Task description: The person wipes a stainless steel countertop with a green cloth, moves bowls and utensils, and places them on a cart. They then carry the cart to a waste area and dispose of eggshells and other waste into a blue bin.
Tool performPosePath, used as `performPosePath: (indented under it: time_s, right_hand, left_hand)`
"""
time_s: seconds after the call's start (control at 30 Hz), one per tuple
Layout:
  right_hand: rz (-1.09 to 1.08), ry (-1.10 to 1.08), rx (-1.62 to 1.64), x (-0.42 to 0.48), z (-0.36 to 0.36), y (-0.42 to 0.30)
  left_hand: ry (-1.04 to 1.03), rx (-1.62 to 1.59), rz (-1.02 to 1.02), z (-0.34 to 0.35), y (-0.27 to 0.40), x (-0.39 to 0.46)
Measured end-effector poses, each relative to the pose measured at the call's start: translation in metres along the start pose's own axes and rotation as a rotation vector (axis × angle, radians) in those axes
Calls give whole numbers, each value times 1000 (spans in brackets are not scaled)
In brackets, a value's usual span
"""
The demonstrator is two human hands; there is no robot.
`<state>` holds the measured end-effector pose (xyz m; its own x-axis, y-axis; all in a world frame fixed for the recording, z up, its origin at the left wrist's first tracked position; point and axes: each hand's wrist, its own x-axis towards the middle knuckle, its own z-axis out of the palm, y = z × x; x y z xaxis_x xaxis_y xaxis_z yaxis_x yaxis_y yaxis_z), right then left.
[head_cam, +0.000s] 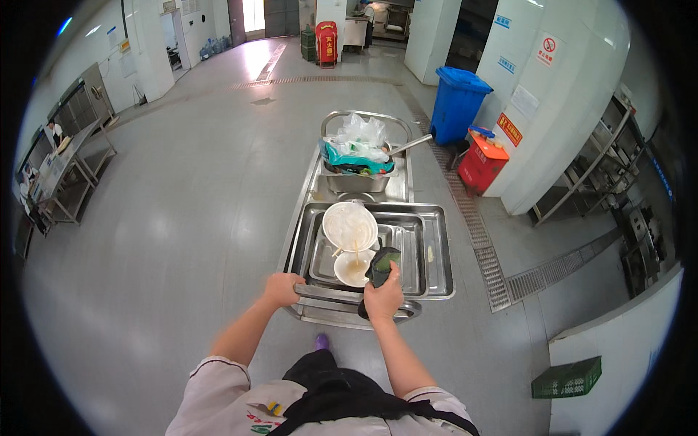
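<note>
My left hand [283,290] is closed around the left end of the handle [330,294] of a stainless steel cart [299,218]. My right hand [384,297] grips a dark green and black cloth [384,262] at the handle's right side; whether it also holds the bar is hidden. Stacked steel trays [436,261] lie on the cart's near half. In them sit a large white bowl [349,226] and a smaller white bowl [350,270] with some liquid. Behind stands a deep steel pan [357,183], with clear plastic bags [361,131] and teal packaging [354,162] on top.
Right of the cart stand a blue wheeled bin [461,103] and a red bin [482,163], beside a floor drain grating [474,229]. A green crate [567,377] is at lower right. People work at a steel table [71,158] far left; another person [369,22] stands at the back.
</note>
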<state>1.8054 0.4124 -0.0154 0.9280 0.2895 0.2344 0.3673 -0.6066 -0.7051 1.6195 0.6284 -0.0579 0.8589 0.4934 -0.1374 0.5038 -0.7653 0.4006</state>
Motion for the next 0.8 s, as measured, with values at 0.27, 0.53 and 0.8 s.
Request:
performPosePath:
  time_s: [0.27,0.53,0.8]
  right_hand:
    - [108,-26,-17,47,39,-25]
    - [110,-144,-6,111,97,-60]
    - [18,-126,84,175,140,-76]
  left_hand:
    - [-47,25,15,6,-48,69]
    - [-59,-6,-44,-22,-90,149]
    - [-82,-17,-57,-53,-113,223]
